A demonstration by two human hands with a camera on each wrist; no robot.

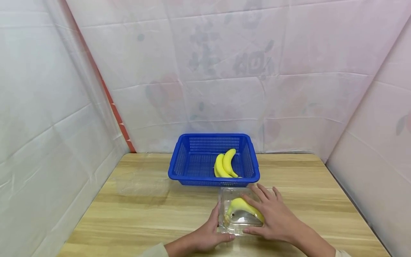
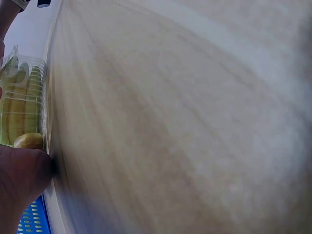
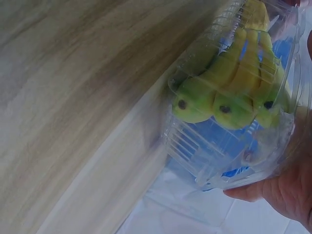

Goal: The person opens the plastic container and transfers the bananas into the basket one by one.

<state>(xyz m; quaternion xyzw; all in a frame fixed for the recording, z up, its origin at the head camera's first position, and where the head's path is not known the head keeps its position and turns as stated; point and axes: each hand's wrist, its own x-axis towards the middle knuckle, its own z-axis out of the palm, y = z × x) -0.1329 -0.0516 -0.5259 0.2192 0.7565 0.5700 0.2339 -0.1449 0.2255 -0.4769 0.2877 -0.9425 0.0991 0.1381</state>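
Note:
A clear plastic clamshell box (image 1: 236,192) with a bunch of yellow bananas (image 1: 240,205) inside sits at the table's near middle, its lid lying over the fruit. My left hand (image 1: 208,232) holds its left side, thumb along the near edge. Spread across the top and right side, my right hand (image 1: 276,214) grips the box, thumb at the front and fingers towards the far edge. The right wrist view shows greenish banana tips (image 3: 234,105) through the clear wall, with the right thumb (image 3: 248,190) against the box edge. My right palm hides the box's right end.
Just behind the box stands a blue plastic basket (image 1: 192,178) with more bananas (image 1: 221,166) in its right half. Another clear plastic container (image 1: 141,185) lies on the wooden table (image 1: 128,217) at left. White sheeting (image 1: 224,100) encloses the table's back and sides.

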